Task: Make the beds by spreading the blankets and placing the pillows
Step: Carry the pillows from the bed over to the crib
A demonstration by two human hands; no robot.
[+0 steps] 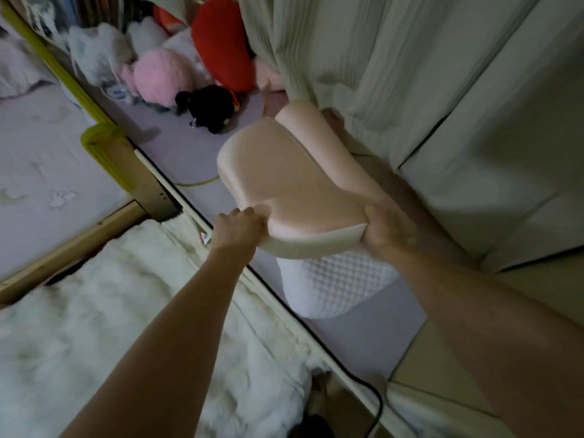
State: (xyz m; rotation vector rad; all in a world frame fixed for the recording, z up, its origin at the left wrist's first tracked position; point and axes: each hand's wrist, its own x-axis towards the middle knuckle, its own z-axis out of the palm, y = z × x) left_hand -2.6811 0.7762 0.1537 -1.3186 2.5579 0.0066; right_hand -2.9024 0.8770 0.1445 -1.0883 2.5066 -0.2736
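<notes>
Now, hold: your left hand (238, 229) has its fingers curled over the near left corner of the foam pillow (284, 184), and your right hand (387, 230) clamps the near right corner, thumb side wrapped round the edge.
Pillow: it sits mid-frame, lifted clear above the lilac bed sheet (189, 153), its far end pointing toward 1 o'clock and near or against the curtain (331, 58).
Quilted pillow: a white one (331, 286) lies just under the foam one, at 6 o'clock from it, on the same sheet.
Risk, grip: you hold corners only, and soft foam squashes; I judge a quick swing could pull it out of either hand.
Risk, curtain: the far end may snag the folds at 1 o'clock and drag them onto the bed.
Risk, toys: plush toys, pink (161, 74), red (221, 42) and black (208, 107), crowd the head end at 11 o'clock; a pillow set down there would likely sit tilted on them.
Risk, cable: a dark cable (376, 406) runs along the bed edge at 5 o'clock, so watch your footing.
Fluffy blanket: the white one (126, 311) at 7 o'clock looks rumpled, not yet spread.
</notes>
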